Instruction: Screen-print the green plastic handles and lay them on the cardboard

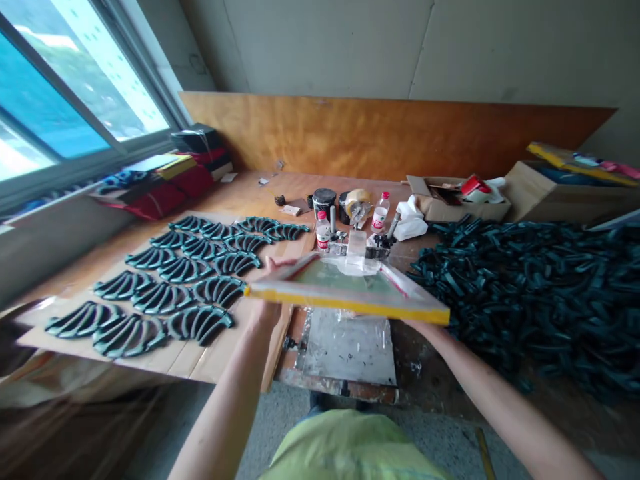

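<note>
A screen-printing frame (350,303) with yellow tape along its front edge and a pale green mesh is tilted up in front of me, its far side at the clamp (356,248). My left hand (273,272) is closed around its left side, fingers showing above the edge. Of my right hand (416,325) only the wrist end shows below the frame's right corner; the fingers are hidden behind it. Under the frame lies a grey printing plate (350,350), with small dark marks on it.
Dark green curved parts (150,293) lie in fanned rows on cardboard (187,357) at left. Similar parts are heaped in a pile (530,300) at right. Behind the clamp stand a red-capped bottle (380,213), another bottle (323,232) and a black tub (324,200). An open box (457,210) sits further right.
</note>
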The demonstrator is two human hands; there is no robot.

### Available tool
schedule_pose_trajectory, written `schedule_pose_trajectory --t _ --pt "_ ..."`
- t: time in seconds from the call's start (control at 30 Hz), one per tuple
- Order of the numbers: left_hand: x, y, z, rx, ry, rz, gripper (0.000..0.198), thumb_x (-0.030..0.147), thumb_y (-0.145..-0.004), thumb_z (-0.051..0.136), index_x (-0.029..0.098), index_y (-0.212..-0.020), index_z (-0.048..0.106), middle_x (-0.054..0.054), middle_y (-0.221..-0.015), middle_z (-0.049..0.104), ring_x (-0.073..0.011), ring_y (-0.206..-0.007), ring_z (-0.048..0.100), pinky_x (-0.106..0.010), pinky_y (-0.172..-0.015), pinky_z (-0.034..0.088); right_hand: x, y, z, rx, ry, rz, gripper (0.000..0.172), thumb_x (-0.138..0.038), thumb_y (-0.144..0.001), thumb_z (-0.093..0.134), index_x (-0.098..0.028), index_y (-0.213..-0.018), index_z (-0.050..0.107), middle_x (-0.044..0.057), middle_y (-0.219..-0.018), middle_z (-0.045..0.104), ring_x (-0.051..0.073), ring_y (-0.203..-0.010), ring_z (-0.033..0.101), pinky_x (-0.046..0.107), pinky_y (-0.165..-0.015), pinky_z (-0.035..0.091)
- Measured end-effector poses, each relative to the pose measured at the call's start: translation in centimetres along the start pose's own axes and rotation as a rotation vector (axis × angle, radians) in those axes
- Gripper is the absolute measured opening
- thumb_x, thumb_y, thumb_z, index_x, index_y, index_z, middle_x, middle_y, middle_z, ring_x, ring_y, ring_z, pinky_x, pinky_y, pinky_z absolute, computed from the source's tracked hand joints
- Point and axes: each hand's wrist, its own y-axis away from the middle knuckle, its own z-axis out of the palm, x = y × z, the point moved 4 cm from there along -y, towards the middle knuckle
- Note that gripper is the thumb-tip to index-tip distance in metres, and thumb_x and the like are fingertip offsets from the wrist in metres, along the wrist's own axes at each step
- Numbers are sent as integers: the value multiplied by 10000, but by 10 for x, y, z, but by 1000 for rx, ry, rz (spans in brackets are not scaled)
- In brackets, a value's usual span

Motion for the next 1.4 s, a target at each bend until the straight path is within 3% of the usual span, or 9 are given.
schedule_pose_trajectory --t 0.1,0.2,0.3,0.43,0.53,0.73,1.0,1.13,1.4 --pt "-47 29 -29 -61 -120 -213 526 638 -754 608 180 -983 727 -45 -801 714 -227 -741 679 -308 -622 543 20 -19 -25 134 32 160 311 -251 -937 471 -81 -1080 689 71 -1044 729 170 -951 683 263 -891 528" --pt "-99 46 -42 -122 -123 -371 703 579 -672 719 205 -1260 621 -32 -809 720 -227 -713 684 -319 -609 546 3 -54 -19 170 69 114 441 -231 -867 613 -140 -1297 579 133 -1348 566 247 -1200 566 385 -1036 458" --pt "-141 47 -46 -80 -153 -367 927 583 -670 715 235 -1467 395 -3 -766 702 -204 -666 676 -312 -599 542 -29 -89 6 83 162 15 621 -185 -809 672 -142 -1395 469 156 -1439 449 287 -1304 448 433 -1083 398" --pt "-169 41 -49 -86 -172 -345 870 599 -722 668 238 -1464 391 3 -783 693 -190 -698 678 -295 -624 538 -47 -113 29 -144 252 68 369 -152 -819 639 -137 -1186 598 134 -1166 635 256 -1118 560 367 -950 459" --pt "-175 39 -53 -98 -209 -344 813 614 -731 655 227 -1417 454 -8 -823 703 -182 -694 671 -293 -631 534 -38 -112 33 -308 275 151 181 -226 -840 625 -152 -1003 649 97 -978 702 226 -935 629 307 -828 475" --pt "-179 42 -56 -78 -224 -302 750 617 -748 640 204 -1364 526 -31 -875 716 -184 -719 665 -289 -667 528 -27 -93 36 -197 387 173 108 -188 -823 587 -150 -900 652 109 -921 706 234 -932 612 301 -814 451" --pt "-176 44 -55 -101 -199 -328 702 578 -790 629 210 -1375 506 -32 -906 708 -180 -749 656 -281 -698 515 -59 -33 36 -319 186 -271 237 -11 -752 525 -177 -858 658 69 -854 664 205 -903 560 282 -744 425" --pt "-174 44 -53 -95 -180 -324 714 582 -775 644 203 -1366 517 -37 -913 712 -179 -736 655 -279 -686 514 -58 -38 20 -423 133 -302 184 -35 -756 565 -197 -793 644 32 -807 646 180 -840 563 258 -685 404" --pt "-167 45 -54 -73 -180 -326 719 578 -754 675 187 -1341 533 -26 -841 698 -169 -701 656 -267 -648 505 -61 -27 42 -177 201 -247 235 -36 -841 495 -161 -925 676 87 -921 655 207 -922 558 294 -782 450"
